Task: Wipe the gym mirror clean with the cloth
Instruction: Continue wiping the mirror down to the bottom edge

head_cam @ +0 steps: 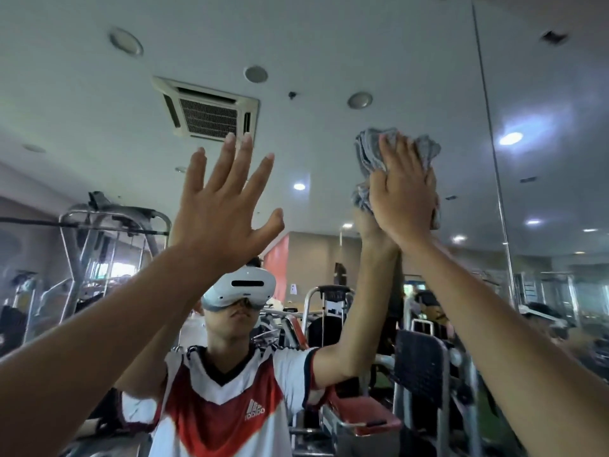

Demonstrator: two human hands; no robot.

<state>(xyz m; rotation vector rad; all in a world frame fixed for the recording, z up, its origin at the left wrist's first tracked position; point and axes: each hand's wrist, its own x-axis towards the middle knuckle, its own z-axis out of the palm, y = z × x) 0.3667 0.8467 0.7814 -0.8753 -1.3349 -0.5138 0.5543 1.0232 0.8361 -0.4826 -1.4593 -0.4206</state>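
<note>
Grey cloth (367, 150) is pressed to the mirror (543, 94) under the straight fingers of the right hand (403, 196), not pinched, so it could be dropped if pressure eases on the smooth glass. Soft, crumpled folds are bunched above and beside the palm. The left hand (217, 206) is spread wide, empty.

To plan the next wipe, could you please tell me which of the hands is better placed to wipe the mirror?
The right hand: it presses the grey cloth flat against the mirror. The left hand is spread and holds nothing.
</note>
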